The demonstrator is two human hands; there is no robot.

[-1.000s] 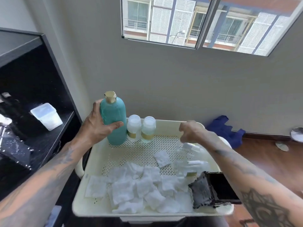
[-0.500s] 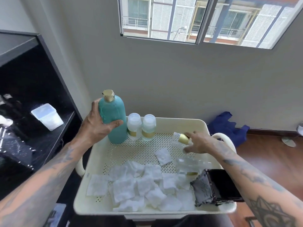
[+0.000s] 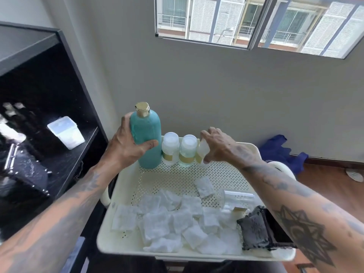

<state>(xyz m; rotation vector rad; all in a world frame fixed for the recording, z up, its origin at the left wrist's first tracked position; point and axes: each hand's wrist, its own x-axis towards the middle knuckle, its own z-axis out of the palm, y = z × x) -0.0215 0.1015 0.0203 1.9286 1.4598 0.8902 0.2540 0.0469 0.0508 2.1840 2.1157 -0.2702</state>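
In the head view, a cream plastic tray [image 3: 197, 175] with a perforated floor and a smooth raised rim sits close below the camera. At its far left corner stands a tall teal bottle [image 3: 147, 134], matt, round-shouldered and upright, with a shiny gold cap [image 3: 142, 108]. The left hand [image 3: 126, 148] grips it from the left, with the thumb across the near face and the fingers curled round the far side. Just right of it, two small clear bottles [image 3: 170, 147] with frosted lids and gold bands stand side by side along the far rim, touching or nearly so. The right hand [image 3: 218, 146] holds a third small bottle [image 3: 202, 149] just right of that pair, pinched from above between curled fingers and thumb (whether its base rests on the tray floor cannot be told). The near half of the tray is strewn with soft white cotton pads [image 3: 157, 223], square and overlapping; a clear bottle [image 3: 238, 198] lies on its side at the right, beside a black textured pouch [image 3: 254, 231] that overhangs the near right rim. Bare perforated floor lies open between the pads and the standing bottles. A black shelf [image 3: 65, 166] stands close on the left, bearing a translucent white tub [image 3: 66, 132].
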